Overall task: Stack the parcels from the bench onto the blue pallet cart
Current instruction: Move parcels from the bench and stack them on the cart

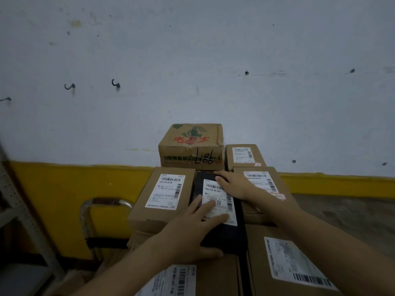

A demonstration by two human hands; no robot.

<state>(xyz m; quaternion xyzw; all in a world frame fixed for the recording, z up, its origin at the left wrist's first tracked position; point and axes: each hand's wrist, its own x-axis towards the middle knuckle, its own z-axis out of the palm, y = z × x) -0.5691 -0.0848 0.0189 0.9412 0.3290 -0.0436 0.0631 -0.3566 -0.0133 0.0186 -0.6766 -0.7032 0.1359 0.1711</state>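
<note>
The wall (192,60), pale above a yellow band, fills everything from nine o'clock round to three o'clock, and against it the stack of parcels rises from the bottom edge toward centre. Whether this stack sits on the blue pallet cart cannot be told, since no blue deck shows; a curved metal handle (102,205) at eight o'clock hints at one. The large cartons (277,253) at six o'clock form the base layer. Behind them at twelve o'clock of the stack stands the printed brown box (192,148), and in front of it lie the left labelled carton (162,195) and the right labelled carton (265,184). Between those two, touching both, lies the black parcel (222,212) with its white label up. The left hand (192,229) lies flat on its near end, fingers spread and thumb at the near edge; the right hand (233,184) presses flat on its far end at one o'clock. Neither grip closes round anything, both palms merely bearing down. My judgement is that the parcel is being seated in the slot. The risk is that the black parcel looks soft and overhangs the near cartons, so uneven pressure could tip its near end down into the gap between them, or shove the left carton, which overhangs at seven o'clock, off the layer below.
</note>
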